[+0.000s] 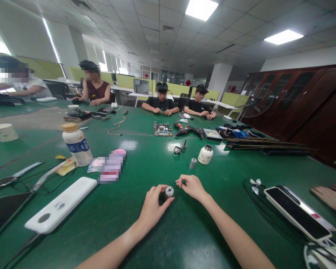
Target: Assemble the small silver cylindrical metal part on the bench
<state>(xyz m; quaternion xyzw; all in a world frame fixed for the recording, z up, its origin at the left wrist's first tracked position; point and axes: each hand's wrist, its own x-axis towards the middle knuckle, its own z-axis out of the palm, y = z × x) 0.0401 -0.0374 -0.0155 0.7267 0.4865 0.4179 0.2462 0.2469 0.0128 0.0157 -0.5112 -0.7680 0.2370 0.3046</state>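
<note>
Near the middle of the green table [145,157], my left hand [154,203] grips a small silver metal cylinder [169,191] between thumb and fingers. Its round top, with dark holes, faces up. Just to the right, my right hand [192,185] is pinched closed, apart from the cylinder; whatever is between its fingertips, if anything, is too small to make out. Beyond my hands stands a second grey cylinder [193,163]. A cream bottle with its mouth uncovered [205,155] is beside it. Farther off lie a small metal piece with a loop [177,151] and a dark pointed part [184,145].
A white power bank [61,204], a milk-white bottle [77,145] and a phone [296,213] with cables flank my arms. A circuit board [162,129] and power drills [189,130] lie farther back. Another person's hand [332,198] rests at right; several people sit across.
</note>
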